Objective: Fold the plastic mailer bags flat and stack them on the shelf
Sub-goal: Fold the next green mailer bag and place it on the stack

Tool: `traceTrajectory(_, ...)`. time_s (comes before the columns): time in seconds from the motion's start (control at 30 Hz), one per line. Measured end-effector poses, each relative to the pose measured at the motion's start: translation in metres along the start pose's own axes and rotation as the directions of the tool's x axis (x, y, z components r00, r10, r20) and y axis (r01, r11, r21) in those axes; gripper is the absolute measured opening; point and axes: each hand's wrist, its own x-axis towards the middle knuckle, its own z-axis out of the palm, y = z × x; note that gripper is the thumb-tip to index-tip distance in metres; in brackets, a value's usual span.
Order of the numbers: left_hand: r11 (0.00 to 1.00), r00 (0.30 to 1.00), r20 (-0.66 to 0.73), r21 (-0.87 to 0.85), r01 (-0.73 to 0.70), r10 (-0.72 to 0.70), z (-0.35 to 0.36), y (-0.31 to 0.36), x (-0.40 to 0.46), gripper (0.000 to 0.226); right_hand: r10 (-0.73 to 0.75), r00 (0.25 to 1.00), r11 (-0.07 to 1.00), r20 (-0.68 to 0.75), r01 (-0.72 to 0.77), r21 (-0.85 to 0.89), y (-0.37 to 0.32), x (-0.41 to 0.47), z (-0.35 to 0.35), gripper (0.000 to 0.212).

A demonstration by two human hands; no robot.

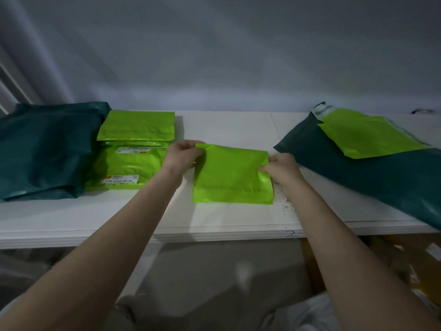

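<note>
The folded lime mailer lay on the white shelf, centre, long axis running left-right, i.e. across the person's reach. Left hand pinched its upper left corner; right hand pinched the right edge, approx. mid-height. So both hands were closed on the same bag, one per end, w/ the bag straight ahead between them. Neither hand looked nearer; both arms reached about equally.

The relation that mattered: the lime stack sat just beside the held bag, on its left, next to the left hand. Judging from that, the coming move was prob. a short sideways carry to the left, left hand leading, keeping the bag flat so the fold didn't spring open. Slick plastic, so it could slide off the pile.

Counts:
- lime bags: 1 in hand; 1 unfolded lime mailer at right; the left stack showed at least 3 layers, exact no. can't tell.
- dark green: 1 pile of dark green bags far left, layers not countable; 1 long dark green mailer at right, under the unfolded lime one.
- hands: 2, both busy.
</note>
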Motion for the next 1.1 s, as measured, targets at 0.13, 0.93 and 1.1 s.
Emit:
traceTrajectory(0.13, 0.996, 0.996, -0.051, -0.049, -0.073, 0.071, -0.009, 0.013, -0.001, 0.025, -0.075, 0.983, 0.988, -0.170, 0.096, 0.121, -0.012, 0.002, -0.003, 0.025)
traceTrajectory(0.93, 0.990, 0.974, -0.181, 0.036, -0.133, 0.138, -0.037, 0.017, -0.007, 0.044, -0.094, 0.995, 0.852, -0.028, 0.095, 0.514, -0.036, -0.005, 0.035, 0.040)
traceTrajectory(1.1, 0.994, 0.979, -0.185, 0.090, -0.070, 0.085, -0.052, 0.023, -0.008, 0.049, -0.129, 0.990, 0.851, 0.049, 0.085, 0.518, -0.042, -0.011, 0.047, 0.047)
